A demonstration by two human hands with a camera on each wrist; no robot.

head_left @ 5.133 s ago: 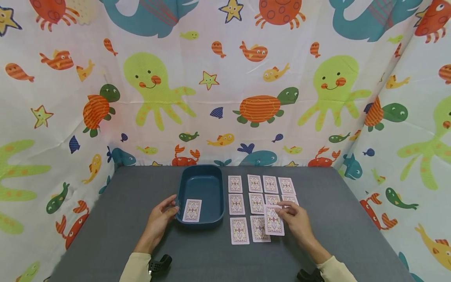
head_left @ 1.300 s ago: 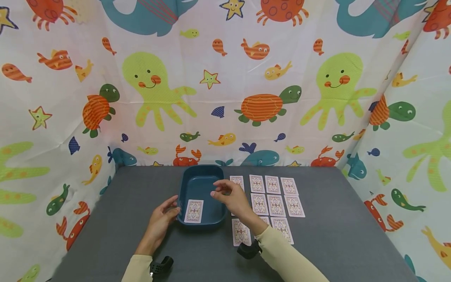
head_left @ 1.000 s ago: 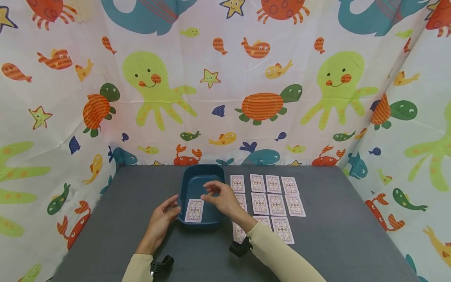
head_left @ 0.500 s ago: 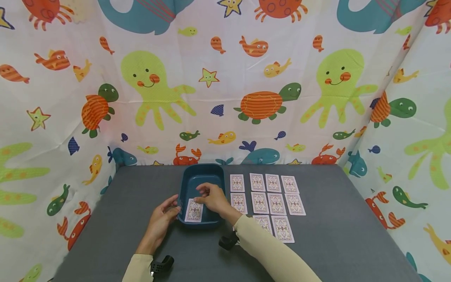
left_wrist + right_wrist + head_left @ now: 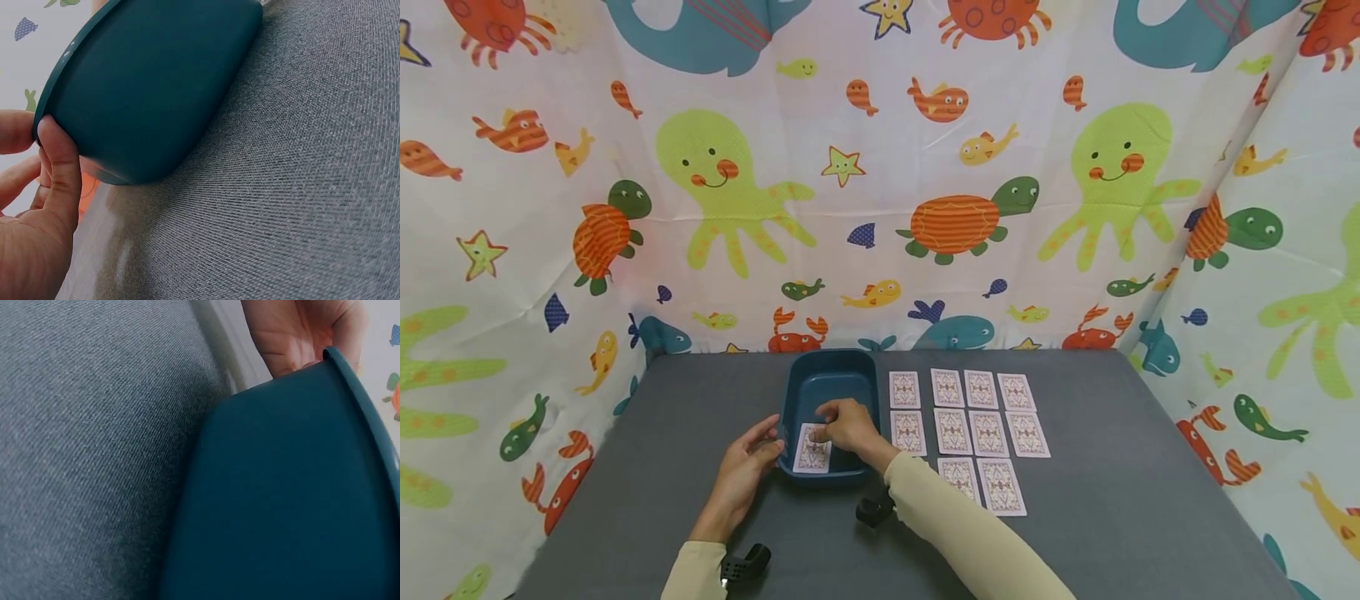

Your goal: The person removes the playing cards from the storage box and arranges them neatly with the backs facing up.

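Note:
My left hand [image 5: 743, 475] grips the left rim of a dark blue tray [image 5: 831, 360], its thumb on the outside wall in the left wrist view. Inside the tray, toward the near left corner, a playing card [image 5: 806, 458] lies flat with its patterned back up. My right hand [image 5: 850, 427] reaches down into the tray with bent fingers, thumb and fingertips at the card's upper right corner; whether they pinch it I cannot tell. The right wrist view shows the tray's outer wall [image 5: 281, 487], which hides my right hand, and my left hand [image 5: 300, 337] beyond it.
Several playing cards lie back up in rows right of the tray, such as a card [image 5: 1001, 487] in the near row and a card [image 5: 1017, 392] in the far row. My right sleeve [image 5: 962, 525] crosses the table [image 5: 1112, 483] before them. A printed curtain [image 5: 865, 233] stands behind.
The card earlier in my right hand lies in the near row. My right hand has moved left and down into the tray, reaching its card. My left hand stays on the rim.

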